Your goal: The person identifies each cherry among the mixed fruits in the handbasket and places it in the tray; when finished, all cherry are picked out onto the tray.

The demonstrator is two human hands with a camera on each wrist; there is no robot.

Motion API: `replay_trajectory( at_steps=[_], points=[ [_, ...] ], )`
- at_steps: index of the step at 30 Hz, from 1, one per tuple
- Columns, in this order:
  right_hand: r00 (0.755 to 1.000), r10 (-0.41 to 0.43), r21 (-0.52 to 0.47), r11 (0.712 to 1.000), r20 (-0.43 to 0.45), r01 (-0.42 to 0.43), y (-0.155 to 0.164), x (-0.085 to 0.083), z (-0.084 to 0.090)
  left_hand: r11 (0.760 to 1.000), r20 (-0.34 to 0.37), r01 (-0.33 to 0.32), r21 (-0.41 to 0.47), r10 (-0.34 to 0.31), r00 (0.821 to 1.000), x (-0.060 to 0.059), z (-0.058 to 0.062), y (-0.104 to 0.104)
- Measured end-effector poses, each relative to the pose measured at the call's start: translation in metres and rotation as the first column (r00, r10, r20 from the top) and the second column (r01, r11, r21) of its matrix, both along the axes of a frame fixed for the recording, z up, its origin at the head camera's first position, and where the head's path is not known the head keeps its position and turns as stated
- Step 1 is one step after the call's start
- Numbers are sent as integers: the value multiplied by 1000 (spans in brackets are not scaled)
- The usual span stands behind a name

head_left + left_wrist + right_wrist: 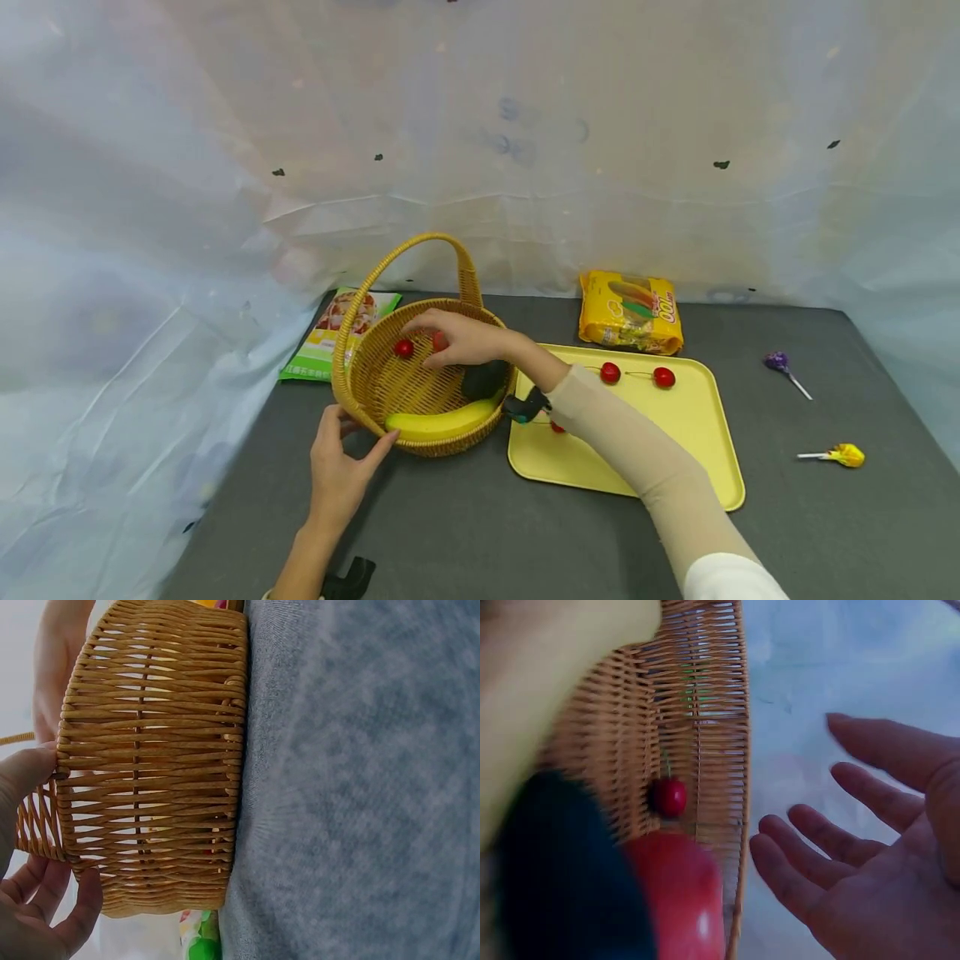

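A yellow woven basket [375, 387] with a tall arched handle stands on the dark table. My left hand [339, 475] grips its near-left rim; in the left wrist view the thumb and fingers hold the weave around the handle's base. My right hand [472, 340] is over the basket, and in the right wrist view its fingers are spread with nothing held. Inside the basket lie a banana [442, 423], a cherry [403, 348], a dark oval fruit [483, 379] and a larger red fruit [679, 892], partly hidden by my right hand in the head view.
Right of the basket, a yellow tray [675, 425] bears several cherries, partly covered by my right arm. A yellow food packet [630, 312] lies behind it. A green packet [311, 358] is left of the basket. Purple [777, 362] and yellow lollipops [846, 455] lie at far right.
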State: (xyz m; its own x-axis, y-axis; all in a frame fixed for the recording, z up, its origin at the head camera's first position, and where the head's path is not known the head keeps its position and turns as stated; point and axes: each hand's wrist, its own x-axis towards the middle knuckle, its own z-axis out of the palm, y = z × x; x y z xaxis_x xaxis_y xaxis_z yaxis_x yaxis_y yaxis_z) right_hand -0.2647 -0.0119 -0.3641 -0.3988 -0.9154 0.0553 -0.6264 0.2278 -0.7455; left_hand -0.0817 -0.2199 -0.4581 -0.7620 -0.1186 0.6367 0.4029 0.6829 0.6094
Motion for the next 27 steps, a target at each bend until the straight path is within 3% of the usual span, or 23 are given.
replay_trajectory(
  at_steps=[3,6,13,20,27],
  points=[
    [1000,26,39,999,15,-26,-34,-7,-4,1000,7,-7,-3,7,1000,1,0,0],
    [996,40,21,999,84,-42,-57,-11,-13,1000,7,-9,-7,9,1000,1,0,0],
    [979,-26,25,999,202,21,-78,-11,-37,1000,2,6,-16,-6,1000,0,-1,-2],
    [989,-78,148,987,123,59,-80,-12,-45,1000,1,-2,-19,2,1000,1,-2,-2],
    [996,-78,174,982,53,68,-80,-15,-47,1000,6,-2,-15,2,1000,0,-1,-1]
  ],
)
